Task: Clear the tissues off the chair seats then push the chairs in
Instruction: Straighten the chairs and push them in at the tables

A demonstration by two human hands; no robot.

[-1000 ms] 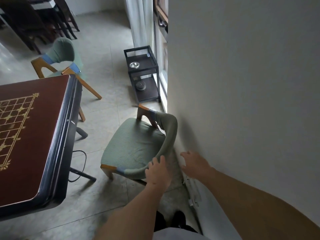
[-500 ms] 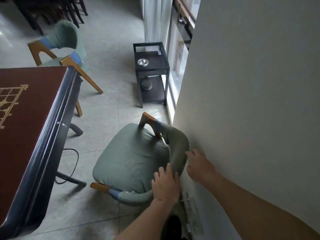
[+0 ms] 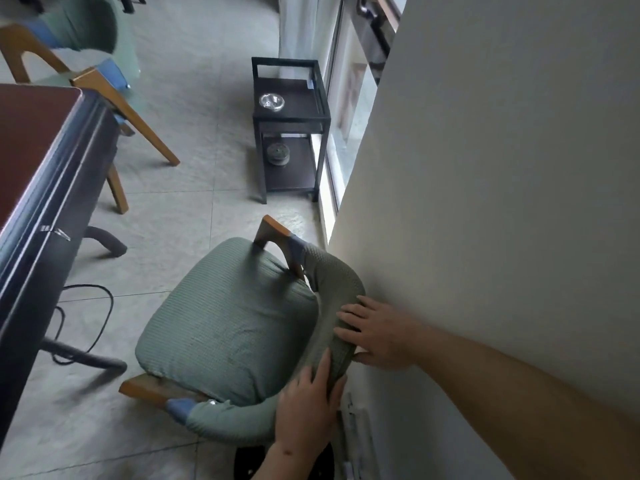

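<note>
Hands on the green chair [image 3: 228,323]: I see my left hand [image 3: 308,410] curled in a grip over its padded backrest, and my right hand [image 3: 377,336] lying on the backrest with fingers spread, thumb behind. Chair stands against the wall [image 3: 502,202], apart from the surface [image 3: 45,161].

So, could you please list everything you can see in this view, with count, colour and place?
near chair: one, green padded with wooden arms, by the wall, seat bare of tissues
far chair: one, green with wooden legs, top left beyond the table
table: one, dark red top with dark edge, left
side stand: one, black, two shelves, by the window
ashtray: one, silvery, top shelf
round object: one, dark, lower shelf
cable: one, black, floor under the table
wall: white, right
left hand: grips the near chair's backrest
right hand: grips the backrest, farther along
</note>
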